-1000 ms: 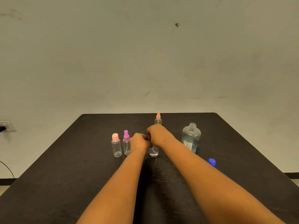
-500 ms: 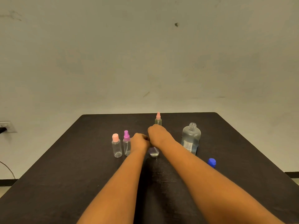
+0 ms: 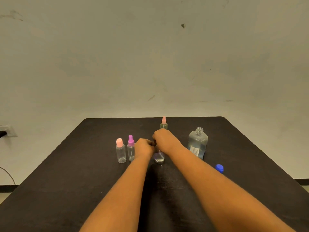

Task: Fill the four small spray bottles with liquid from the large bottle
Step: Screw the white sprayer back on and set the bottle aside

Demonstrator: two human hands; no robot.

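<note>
Presently we have the small bottle (image 3: 159, 158) upright on the table (image 3: 83, 173), right under and between our fingers. The left hand (image 3: 144, 147) curls round its body from the side. The right hand (image 3: 164, 139) is bunched over its top with the fingers curled down onto the neck, so we cannot tell whether a spray head or a bare mouth sits beneath them. Below the fingers the clear base shows only a shallow pool of liquid, so we judge this bottle barely begun, and its top is probably being twisted off or on. Just outside the left knuckles stands the purple-topped bottle (image 3: 131, 148), nearly touching that hand. One step further out is the pink-capped bottle (image 3: 120, 151). Both wear their tops and look empty, or close to it. Beyond the right knuckles, towards the far edge, the far spray bottle (image 3: 163, 123) keeps its pink head on, and its level is too small to read. Out past the right wrist the large bottle (image 3: 198, 143) stands open and looks largely full. Its blue cap (image 3: 219, 168) lies nearer to us beside the right forearm. By our reckoning the supply has been opened and one bottle has had a first splash at most. No small bottle is plainly full, so nearly all the pouring and recapping lies ahead.
</note>
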